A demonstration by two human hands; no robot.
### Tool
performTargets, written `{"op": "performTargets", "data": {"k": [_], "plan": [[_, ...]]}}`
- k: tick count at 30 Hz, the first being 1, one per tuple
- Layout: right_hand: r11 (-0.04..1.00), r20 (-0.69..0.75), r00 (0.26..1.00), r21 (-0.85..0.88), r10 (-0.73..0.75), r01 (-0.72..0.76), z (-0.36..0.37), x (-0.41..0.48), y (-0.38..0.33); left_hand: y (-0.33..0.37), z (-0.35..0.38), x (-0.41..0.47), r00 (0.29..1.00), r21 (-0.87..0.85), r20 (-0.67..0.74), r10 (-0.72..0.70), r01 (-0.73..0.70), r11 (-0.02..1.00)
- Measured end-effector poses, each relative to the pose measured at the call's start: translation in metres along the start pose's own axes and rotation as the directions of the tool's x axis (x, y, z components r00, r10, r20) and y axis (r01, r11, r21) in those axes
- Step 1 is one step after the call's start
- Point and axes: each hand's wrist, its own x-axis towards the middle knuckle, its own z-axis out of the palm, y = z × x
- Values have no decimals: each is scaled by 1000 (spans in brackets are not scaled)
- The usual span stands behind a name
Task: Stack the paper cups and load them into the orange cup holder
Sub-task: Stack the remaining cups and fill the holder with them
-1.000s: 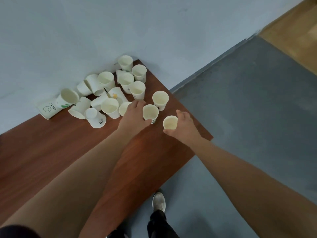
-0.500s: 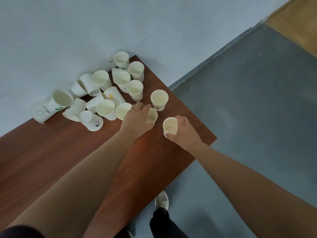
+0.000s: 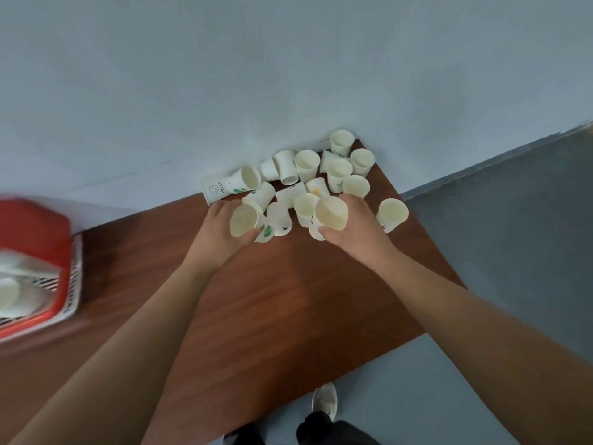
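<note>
Left hand (image 3: 218, 239) fingers clamped on tilted cup (image 3: 243, 220), right hand (image 3: 356, 232) clamped on second cup (image 3: 331, 212); blurry orange holder (image 3: 35, 232) left, maybe loaded.

Brightness: moderate and even; the light is soft and diffuse.
Shadows: only faint shade is cast on the table (image 3: 288, 300) at 9 o'clock.
Glare: a dull pale sheen is seen on the wood at centre.
Blur: the orange cup holder (image 3: 35, 232) at 9 o'clock is heavily smeared; the paper cups (image 3: 339, 170) are slightly softened.
Edges: the forearms (image 3: 112, 364) are stretched toward 5 and 7 o'clock.
</note>
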Motion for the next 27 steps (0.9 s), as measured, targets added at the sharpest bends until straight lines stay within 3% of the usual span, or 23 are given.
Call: {"op": "performTargets", "data": {"k": [7, 15, 19, 23, 27], "plan": [[982, 108, 976, -23, -187, 190, 102, -6, -140, -138, -123, -76, 953, -30, -221, -205, 204, 979], [944, 263, 909, 18, -322, 330, 235, -37, -268, -275, -228, -157, 790, -132, -463, -402, 387, 913], [939, 287, 897, 22, -335, 343, 272, -43, -303, -321, -252, -165, 741, -183, -490, -459, 427, 885], [942, 285, 902, 2, -323, 337, 297, -42, -324, -352, -255, -153, 779, -168, -434, -453, 424, 890], [945, 283, 909, -25, -306, 326, 317, -37, -338, -380, -246, -135, 855, -4, -337, -395, 419, 908]]}}
